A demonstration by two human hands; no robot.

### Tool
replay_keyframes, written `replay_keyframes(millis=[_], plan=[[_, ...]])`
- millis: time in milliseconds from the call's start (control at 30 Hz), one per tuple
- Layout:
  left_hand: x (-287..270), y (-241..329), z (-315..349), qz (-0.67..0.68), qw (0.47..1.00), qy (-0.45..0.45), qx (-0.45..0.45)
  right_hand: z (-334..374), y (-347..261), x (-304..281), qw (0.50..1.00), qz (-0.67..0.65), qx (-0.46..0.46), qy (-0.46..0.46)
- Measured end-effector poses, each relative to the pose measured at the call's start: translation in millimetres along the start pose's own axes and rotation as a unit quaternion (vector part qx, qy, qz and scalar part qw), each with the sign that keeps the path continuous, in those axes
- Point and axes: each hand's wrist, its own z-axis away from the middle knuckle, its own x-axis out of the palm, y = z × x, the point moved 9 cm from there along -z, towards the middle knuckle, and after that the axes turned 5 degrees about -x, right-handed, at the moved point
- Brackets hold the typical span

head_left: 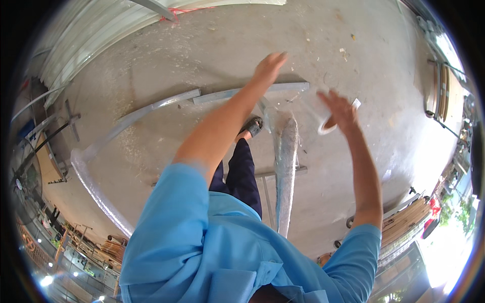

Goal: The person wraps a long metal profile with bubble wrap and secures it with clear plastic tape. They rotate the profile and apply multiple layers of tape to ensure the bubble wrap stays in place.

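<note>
My left hand [270, 66] reaches forward over the metal frame, smeared by motion, and its grip cannot be made out. To its right, my right hand [342, 110] is around a roll of clear film [327, 126], with a pale round end showing beside the palm and the fingers partly blurred. A faint sheet of film seems to run left from the roll. Below lies a metal frame of long bars [252, 92]. One bar [287, 166], wrapped in shiny clear film, points toward me. At the left, another wrapped bar [96, 189] curves in the lens.
My dark shoe [254, 125] stands inside the frame, beside the wrapped bar. A thin metal stand [273, 174] is under that bar. Long pale panels [96, 45] lie at the far left. Stacked boards [406, 222] are at the right, and a fan [22, 184] is at the left.
</note>
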Motion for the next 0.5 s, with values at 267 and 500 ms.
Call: replay_keyframes(millis=[267, 500], plan=[[-25, -209, 212, 0.021, 0.932, -0.292, -0.215, 77, -176, 104, 0.98, -0.165, -0.079, 0.084], [-67, -194, 261, 0.187, 0.896, -0.301, -0.267, 13, -215, 64, 0.807, -0.586, 0.015, -0.069]])
